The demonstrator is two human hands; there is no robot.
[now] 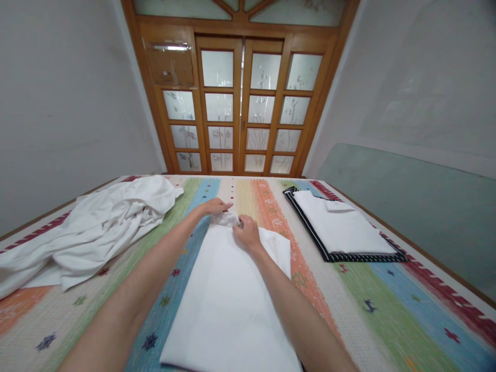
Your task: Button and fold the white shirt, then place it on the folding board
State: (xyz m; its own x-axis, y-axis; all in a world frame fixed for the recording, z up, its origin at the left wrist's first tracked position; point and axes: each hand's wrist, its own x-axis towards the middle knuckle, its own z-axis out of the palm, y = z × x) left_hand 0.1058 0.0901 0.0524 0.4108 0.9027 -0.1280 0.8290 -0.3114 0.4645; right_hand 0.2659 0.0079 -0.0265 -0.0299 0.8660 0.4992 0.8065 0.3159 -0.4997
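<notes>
- I have the white fabric garment [222,305], folded into a long panel, lying flat in the middle of the surface; its near end runs out of the bottom of my view.
- My left hand [214,206] is at the far end of that garment, thumb stretched out toward the right hand; the fingers are partly hidden, so I cannot tell whether they grip the fabric.
- My right hand [248,232] is curled, thumb and fingers pinching the small, bunched white edge [225,219] at that far end, with the forearm lying across above the panel.
- To my left, well apart from the hands, I see a rumpled heap of white cloth [120,222].
- To my right, a neatly folded white cloth [341,225] rests on a folded black cloth with thin white stripes [358,257], which shows along its edges.
- Under everything I see a multicoloured striped cover [178,305] with small star and animal motifs.
- Beyond the far edge stand wood-framed doors with frosted panes [237,90].
</notes>
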